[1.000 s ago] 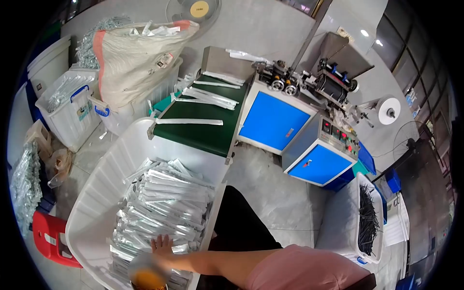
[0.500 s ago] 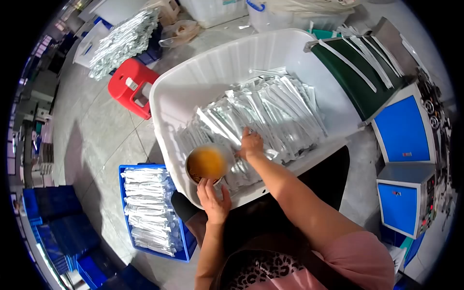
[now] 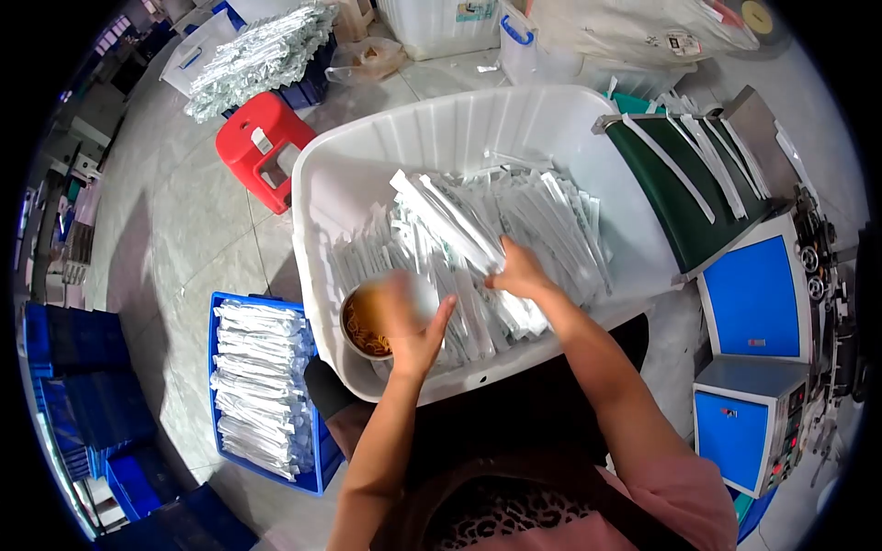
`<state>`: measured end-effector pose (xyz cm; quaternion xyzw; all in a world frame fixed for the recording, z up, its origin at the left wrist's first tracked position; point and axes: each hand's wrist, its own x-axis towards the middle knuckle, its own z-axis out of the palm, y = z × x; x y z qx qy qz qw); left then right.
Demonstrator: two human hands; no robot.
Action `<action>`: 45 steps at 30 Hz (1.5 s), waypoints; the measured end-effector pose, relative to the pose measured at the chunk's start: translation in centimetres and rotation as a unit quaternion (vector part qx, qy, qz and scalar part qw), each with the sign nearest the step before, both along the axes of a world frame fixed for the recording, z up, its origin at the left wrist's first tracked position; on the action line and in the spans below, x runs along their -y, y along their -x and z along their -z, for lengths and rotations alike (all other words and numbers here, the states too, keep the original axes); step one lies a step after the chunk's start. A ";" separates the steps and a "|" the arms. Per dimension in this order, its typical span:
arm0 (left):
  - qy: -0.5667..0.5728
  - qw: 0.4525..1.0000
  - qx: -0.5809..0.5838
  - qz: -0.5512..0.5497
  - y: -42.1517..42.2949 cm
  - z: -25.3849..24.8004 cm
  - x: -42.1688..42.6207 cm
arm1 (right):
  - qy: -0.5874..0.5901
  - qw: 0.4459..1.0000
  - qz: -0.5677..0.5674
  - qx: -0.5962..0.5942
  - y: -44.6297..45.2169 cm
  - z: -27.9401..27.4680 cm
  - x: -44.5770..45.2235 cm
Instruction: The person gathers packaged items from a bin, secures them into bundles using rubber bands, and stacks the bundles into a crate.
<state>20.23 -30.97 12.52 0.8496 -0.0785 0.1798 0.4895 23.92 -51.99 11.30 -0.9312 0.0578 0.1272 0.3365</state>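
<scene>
A large white tub (image 3: pixel 317 184) holds many long, slim white wrapped packets (image 3: pixel 551 216) lying in layers. My right hand (image 3: pixel 522 271) is closed around the lower end of a bundle of packets (image 3: pixel 441 216), which slants up to the left above the others. In the tub's near left corner stands a round bowl (image 3: pixel 347 332) of thin yellow-brown strands that look like rubber bands. My left hand (image 3: pixel 418 338) is over the bowl's right side, thumb apart; its fingers are smeared by motion, so what they hold cannot be seen.
A blue crate (image 3: pixel 220 441) of stacked packets is at the left. Behind it stands a red stool (image 3: pixel 253 147). A green conveyor belt (image 3: pixel 643 174) with loose packets overhangs the tub's right end, beside blue-doored machine cabinets (image 3: pixel 749 285). Blue bins (image 3: pixel 101 404) are stacked at lower left.
My right hand has raised a bundle of packets and shifted a little right. My left hand has moved up from the bowl's near rim to over the bowl. The view has shifted slightly.
</scene>
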 end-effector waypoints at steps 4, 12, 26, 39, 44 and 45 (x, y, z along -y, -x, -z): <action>0.065 0.960 -0.272 -0.016 -5.3 -0.3 3.4 | -0.048 0.995 0.032 0.079 1.6 -0.6 0.4; 0.418 0.791 -0.397 0.207 -5.1 -2.5 5.0 | -0.342 0.937 -0.020 0.075 4.2 -0.4 -1.1; 0.454 0.742 -0.448 0.207 -4.3 -5.3 2.0 | -0.378 0.910 -0.160 0.057 2.1 -8.0 -1.3; 0.573 0.724 -0.352 0.152 -3.6 -4.9 2.9 | -0.201 0.956 -0.023 0.212 4.0 -10.4 -3.9; 0.506 0.801 -0.312 0.066 -4.9 -6.1 2.8 | -0.254 0.939 0.063 0.222 3.4 -10.5 -4.3; 0.534 0.788 -0.295 0.082 -5.1 -5.8 2.4 | -0.273 0.927 0.114 0.230 3.2 -10.9 -4.4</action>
